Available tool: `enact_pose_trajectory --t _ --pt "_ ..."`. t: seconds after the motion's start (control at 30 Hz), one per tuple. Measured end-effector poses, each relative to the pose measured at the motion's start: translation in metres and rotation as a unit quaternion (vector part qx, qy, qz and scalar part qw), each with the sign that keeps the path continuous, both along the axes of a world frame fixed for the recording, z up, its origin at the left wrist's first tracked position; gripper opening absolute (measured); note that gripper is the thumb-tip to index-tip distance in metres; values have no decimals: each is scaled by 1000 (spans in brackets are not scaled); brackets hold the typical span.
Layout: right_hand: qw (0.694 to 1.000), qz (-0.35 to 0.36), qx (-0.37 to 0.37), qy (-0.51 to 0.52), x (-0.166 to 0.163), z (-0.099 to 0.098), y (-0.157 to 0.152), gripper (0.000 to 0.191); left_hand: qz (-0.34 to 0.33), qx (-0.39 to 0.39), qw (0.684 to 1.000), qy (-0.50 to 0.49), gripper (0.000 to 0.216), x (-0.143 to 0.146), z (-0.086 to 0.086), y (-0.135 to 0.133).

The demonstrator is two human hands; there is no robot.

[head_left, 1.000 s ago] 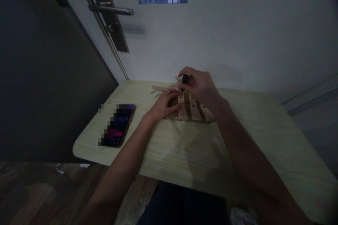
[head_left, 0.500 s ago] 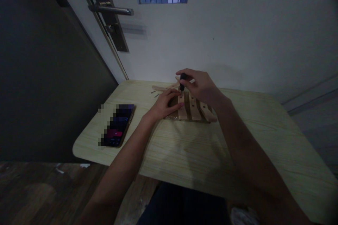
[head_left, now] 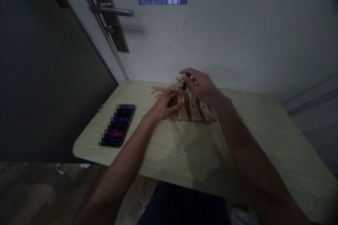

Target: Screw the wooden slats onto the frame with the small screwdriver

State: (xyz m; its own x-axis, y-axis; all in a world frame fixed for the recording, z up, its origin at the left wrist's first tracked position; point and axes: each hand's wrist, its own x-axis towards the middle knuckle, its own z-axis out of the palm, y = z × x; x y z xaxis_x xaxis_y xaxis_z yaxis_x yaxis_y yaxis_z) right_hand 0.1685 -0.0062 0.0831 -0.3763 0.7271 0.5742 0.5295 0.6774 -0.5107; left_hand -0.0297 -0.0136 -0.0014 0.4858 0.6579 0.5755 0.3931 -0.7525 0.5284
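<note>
Screwdriver (head_left: 184, 86) is gripped by right hand (head_left: 201, 83); spread left hand (head_left: 161, 105) touches wooden slat (head_left: 182, 113); phone (head_left: 120, 126), text unreadable, lies near left edge of table (head_left: 169, 151).

On the flat brown board (head_left: 187, 104) lie a pale wooden left strip (head_left: 182, 113) and a holed middle strip (head_left: 195, 113), both running front to back, and a right strip (head_left: 209, 115) slanting past the board's near right corner, while a black-handled screwdriver (head_left: 184, 86) tilts above the board, tip down at the left strip.
</note>
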Motion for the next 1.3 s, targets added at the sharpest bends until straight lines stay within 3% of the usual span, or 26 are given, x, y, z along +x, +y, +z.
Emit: enact_pose_trajectory --t 0.17,0.4,0.6,0.8,0.93,1.13,1.3 --pt "999 31 -32 -21 -2 5 -6 33 0 2 1000 -5 42 0 -1 0" --pt "1000 -2 -23 -4 -4 14 -10 10 -5 6 1000 -4 42 0 1 -2" --pt "996 -79 -8 -38 -1 11 -8 27 -1 7 1000 -7 45 0 -2 0" --pt "998 -35 32 -36 1 0 -1 20 -1 0 1000 -1 43 0 -2 0" --pt "998 -11 46 -29 0 3 -4 32 -2 -2 1000 -3 43 0 -2 1" --pt "999 -29 -10 -15 -2 11 -9 20 0 -6 1000 4 40 0 0 0" --pt "998 -55 5 -1 -3 9 -7 17 -3 3 1000 3 42 0 1 -1"
